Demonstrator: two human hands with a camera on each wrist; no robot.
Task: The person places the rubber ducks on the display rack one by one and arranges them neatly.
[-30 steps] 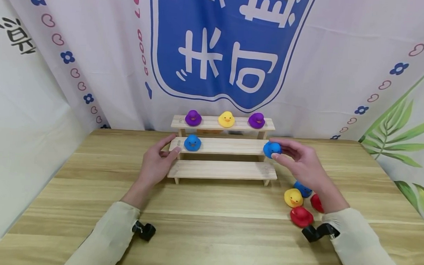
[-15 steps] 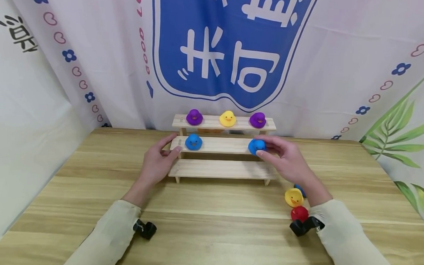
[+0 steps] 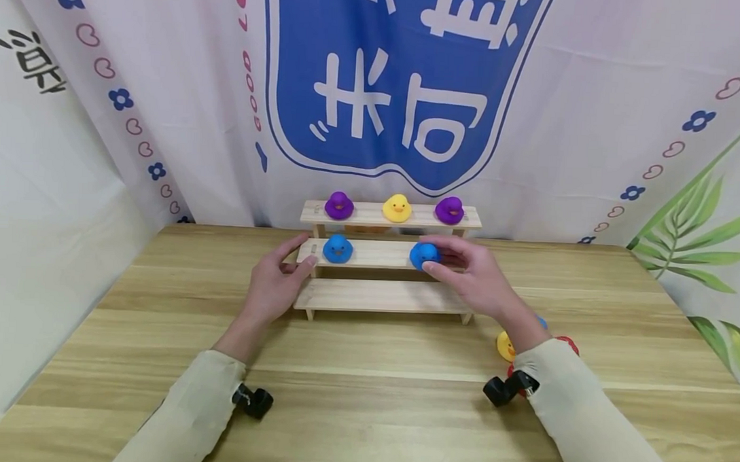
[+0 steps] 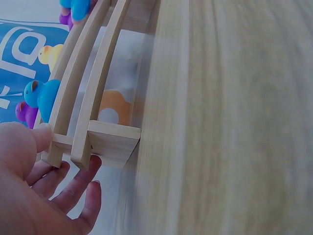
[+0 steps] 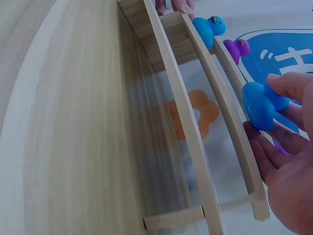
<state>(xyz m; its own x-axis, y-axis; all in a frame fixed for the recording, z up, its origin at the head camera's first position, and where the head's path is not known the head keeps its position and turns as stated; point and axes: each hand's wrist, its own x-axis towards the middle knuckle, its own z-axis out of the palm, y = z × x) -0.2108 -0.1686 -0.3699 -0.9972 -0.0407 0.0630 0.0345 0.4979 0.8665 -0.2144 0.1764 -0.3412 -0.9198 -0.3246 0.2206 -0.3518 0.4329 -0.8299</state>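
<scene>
A three-tier wooden stand (image 3: pixel 386 296) holds rubber ducks on its upper two steps. My left hand (image 3: pixel 274 282) grips the left end of the middle step, thumb on top and fingers below in the left wrist view. Between thumb and fingers, my right hand (image 3: pixel 475 275) pinches a blue rubber duck (image 3: pixel 425 256) at the middle step, right of centre. In the right wrist view that duck (image 5: pixel 258 105) is tilted, its flat underside showing. Another blue duck (image 3: pixel 337 249) sits on the same step at the left. Behind, the top step bears a purple duck (image 3: pixel 339 206), a yellow duck (image 3: pixel 397 208) and a second purple duck (image 3: pixel 449 210).
Right of the stand, several loose ducks lie on the wooden table (image 3: pixel 364 407), partly hidden by my right forearm; a yellow one (image 3: pixel 505 346) shows. The bottom step bears no duck. A printed curtain (image 3: pixel 196 116) hangs behind the stand.
My right hand has carried the blue duck leftward along the middle step, from its right end to right of centre. The left hand keeps its hold on the stand.
</scene>
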